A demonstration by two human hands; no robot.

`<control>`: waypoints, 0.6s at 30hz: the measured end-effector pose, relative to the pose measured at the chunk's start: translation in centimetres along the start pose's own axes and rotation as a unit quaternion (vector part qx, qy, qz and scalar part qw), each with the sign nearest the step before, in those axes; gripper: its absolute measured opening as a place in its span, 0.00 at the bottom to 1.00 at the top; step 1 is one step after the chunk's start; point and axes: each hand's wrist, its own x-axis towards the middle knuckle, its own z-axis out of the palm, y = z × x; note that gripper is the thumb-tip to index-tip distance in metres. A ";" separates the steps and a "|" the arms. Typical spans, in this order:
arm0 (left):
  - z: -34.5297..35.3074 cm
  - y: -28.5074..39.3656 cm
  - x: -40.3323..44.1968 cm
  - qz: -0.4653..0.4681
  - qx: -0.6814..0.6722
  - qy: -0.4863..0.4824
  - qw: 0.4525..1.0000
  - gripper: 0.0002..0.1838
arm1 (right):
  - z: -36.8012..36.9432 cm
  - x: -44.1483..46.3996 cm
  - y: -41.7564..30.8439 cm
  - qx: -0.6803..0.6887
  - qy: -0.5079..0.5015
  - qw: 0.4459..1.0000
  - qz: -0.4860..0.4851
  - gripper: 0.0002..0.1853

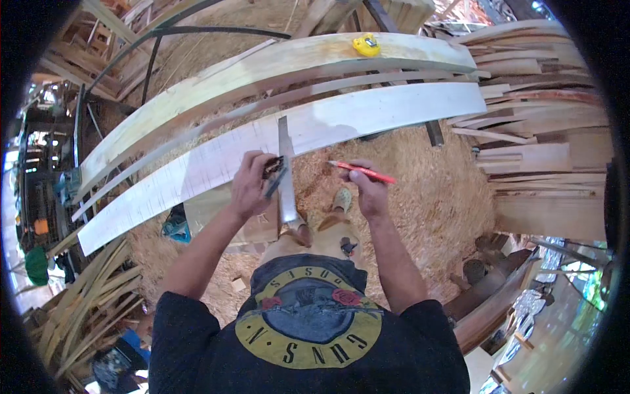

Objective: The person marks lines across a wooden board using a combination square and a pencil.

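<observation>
On the far plank (262, 62): yellow tape measure (367, 44).
Left hand (249, 187) grips dark tool (277, 182), right hand (369, 194) pinches red pencil (380, 176); boards (541, 157) stacked right.

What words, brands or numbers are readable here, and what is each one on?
"GUNS N": upside down, on the lower curve of the dark T-shirt's print.
"OSES": upside down, on the upper curve of that print; the letter before it is unclear.
Yellow tape measure: any label too small to read.
Red pencil: any lettering too small to read.
</observation>
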 end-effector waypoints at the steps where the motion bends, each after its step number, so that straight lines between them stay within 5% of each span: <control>1: -1.0 0.4 0.7 0.057 -0.016 0.039 0.997 0.19 | -0.5 -0.2 0.1 -0.005 0.022 1.000 -0.004 0.13; 5: -3.6 2.0 2.0 -0.045 -0.040 0.017 0.998 0.21 | -1.9 -0.2 1.2 0.003 0.042 0.999 -0.013 0.10; 13: 0.0 -2.2 1.7 -0.061 -0.085 -0.046 0.993 0.10 | -1.7 -0.9 2.9 -0.028 0.056 0.998 0.012 0.08; 16: 0.3 -1.7 1.9 -0.054 -0.144 -0.013 0.988 0.13 | -1.2 -1.5 3.2 -0.022 0.070 0.997 0.020 0.07; 18: 0.4 -1.8 1.5 -0.113 -0.206 -0.024 0.972 0.11 | -1.4 -1.8 3.7 -0.012 0.075 0.997 0.028 0.07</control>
